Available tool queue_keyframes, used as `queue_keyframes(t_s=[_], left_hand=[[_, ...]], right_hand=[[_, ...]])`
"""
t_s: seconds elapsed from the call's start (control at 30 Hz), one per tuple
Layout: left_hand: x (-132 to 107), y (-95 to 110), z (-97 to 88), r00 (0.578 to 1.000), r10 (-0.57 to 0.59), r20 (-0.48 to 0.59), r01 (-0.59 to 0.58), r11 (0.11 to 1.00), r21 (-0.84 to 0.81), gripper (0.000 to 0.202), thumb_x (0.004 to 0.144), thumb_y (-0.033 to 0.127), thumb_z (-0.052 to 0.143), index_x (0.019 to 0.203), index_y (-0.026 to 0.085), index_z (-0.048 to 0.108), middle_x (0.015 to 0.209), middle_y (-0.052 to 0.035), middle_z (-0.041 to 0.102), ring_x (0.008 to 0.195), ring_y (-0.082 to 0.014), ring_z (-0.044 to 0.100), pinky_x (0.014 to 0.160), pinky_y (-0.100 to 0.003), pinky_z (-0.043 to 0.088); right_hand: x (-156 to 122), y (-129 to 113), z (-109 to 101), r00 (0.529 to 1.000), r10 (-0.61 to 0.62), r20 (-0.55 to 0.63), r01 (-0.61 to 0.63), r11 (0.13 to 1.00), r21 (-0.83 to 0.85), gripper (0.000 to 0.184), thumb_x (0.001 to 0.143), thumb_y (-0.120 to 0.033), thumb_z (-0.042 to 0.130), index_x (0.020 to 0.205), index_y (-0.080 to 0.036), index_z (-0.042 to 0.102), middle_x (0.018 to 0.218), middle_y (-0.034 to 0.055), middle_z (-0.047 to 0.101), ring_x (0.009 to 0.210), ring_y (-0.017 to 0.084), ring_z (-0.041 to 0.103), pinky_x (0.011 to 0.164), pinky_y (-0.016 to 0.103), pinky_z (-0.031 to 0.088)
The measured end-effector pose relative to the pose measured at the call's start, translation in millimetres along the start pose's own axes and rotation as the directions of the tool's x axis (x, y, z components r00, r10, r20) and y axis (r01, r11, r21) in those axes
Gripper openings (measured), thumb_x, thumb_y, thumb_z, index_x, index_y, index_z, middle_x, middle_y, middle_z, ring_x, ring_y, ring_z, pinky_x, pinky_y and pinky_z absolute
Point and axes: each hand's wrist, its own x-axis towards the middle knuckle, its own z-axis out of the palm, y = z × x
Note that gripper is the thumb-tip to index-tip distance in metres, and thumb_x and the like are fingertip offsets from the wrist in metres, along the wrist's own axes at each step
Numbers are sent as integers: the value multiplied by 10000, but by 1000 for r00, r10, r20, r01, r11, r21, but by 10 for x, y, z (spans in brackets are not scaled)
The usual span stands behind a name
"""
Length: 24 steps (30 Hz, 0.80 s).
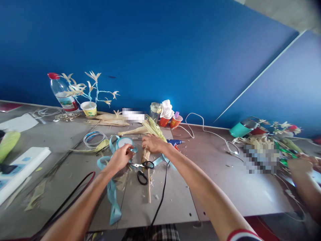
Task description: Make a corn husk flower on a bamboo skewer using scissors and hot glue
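Note:
My left hand (122, 156) is closed, its fingertips drawn together beside a roll of light blue ribbon (125, 143); what they pinch, if anything, is hidden. A loose length of this ribbon (113, 201) trails down the table below that hand. With fingers bent down and together, my right hand (154, 144) grips dried corn husks (145, 156), partly covering them. Greener husks (155, 127) fan out just behind it. Black-handled scissors (142, 177) lie below the hands, across a thin wooden stick (149, 192). A blue glue gun (175, 142) rests right of my right wrist.
A husk-flower plant in a yellow cup (88, 109) and a bottle (64, 95) stand at back left. Orange paper cups (165, 121) stand along the wall. A power strip (25, 170) lies left. A black cord (163, 190) crosses the front. Another person's hand (301, 165) is at far right.

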Motion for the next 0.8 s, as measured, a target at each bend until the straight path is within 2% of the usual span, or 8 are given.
queue_keyframes(t_s=[0.17, 0.3, 0.4, 0.5, 0.57, 0.67, 0.73, 0.8], left_hand=[[10, -38, -4, 1000, -9, -5, 9, 1000, -2, 222, 717, 335, 517, 889, 199, 552, 612, 5, 616, 539, -183, 567, 535, -279, 425], [25, -82, -5, 1000, 2, 7, -2, 998, 58, 244, 718, 300, 497, 930, 192, 553, 660, -8, 641, 548, -174, 571, 557, -277, 425], [31, -97, 1, 1000, 11, 3, -12, 992, 126, 248, 718, 282, 484, 939, 201, 560, 650, -2, 638, 569, -174, 569, 578, -274, 423], [30, -90, 4, 999, 45, 0, -44, 986, 159, 246, 727, 304, 478, 931, 200, 569, 625, 9, 617, 541, -165, 545, 580, -276, 416], [28, -76, 2, 998, 62, -4, -60, 982, 177, 241, 736, 323, 478, 909, 194, 583, 624, 10, 605, 528, -159, 530, 579, -276, 410], [21, -37, -14, 995, 97, -29, -89, 975, 203, 244, 761, 355, 469, 865, 188, 614, 656, -4, 612, 574, -166, 548, 599, -276, 411], [6, 11, -32, 987, 150, -57, -137, 972, 190, 253, 782, 378, 469, 834, 188, 627, 710, -18, 634, 643, -177, 568, 632, -278, 417], [-20, 79, -52, 981, 183, -70, -174, 978, 117, 277, 798, 413, 478, 832, 184, 631, 740, -23, 642, 658, -177, 565, 634, -275, 418]], right_hand=[[-38, 93, -136, 999, -5, -34, 4, 999, -53, 183, 805, -137, 517, 771, -208, 682, 967, 51, 656, 976, 223, 499, 851, 358, 356], [-187, 222, -345, 980, 151, -131, -161, 984, -70, 201, 803, -111, 474, 801, -179, 664, 884, 79, 673, 903, 229, 546, 843, 369, 336], [-367, 266, -456, 919, 297, -259, -301, 953, 28, 188, 813, -138, 461, 812, -177, 645, 860, 67, 678, 849, 205, 578, 805, 331, 347], [-542, 184, -444, 814, 453, -364, -344, 881, 326, 122, 793, -183, 491, 816, -184, 611, 800, 29, 659, 747, 162, 576, 711, 276, 374], [-621, 53, -370, 739, 574, -354, -288, 743, 604, 88, 768, -223, 524, 818, -177, 580, 730, 7, 625, 662, 137, 550, 644, 253, 389], [-671, -226, -217, 685, 706, -181, -77, 317, 945, 213, 728, -271, 555, 911, -164, 537, 644, -29, 559, 552, 109, 500, 550, 233, 403], [-664, -422, -117, 664, 740, -111, 53, 101, 993, 275, 686, -271, 591, 931, -159, 537, 663, -29, 546, 580, 106, 508, 534, 219, 402], [-633, -592, -28, 670, 740, -58, 107, -18, 994, 321, 633, -241, 639, 928, -162, 542, 683, -28, 550, 600, 104, 511, 524, 210, 396]])
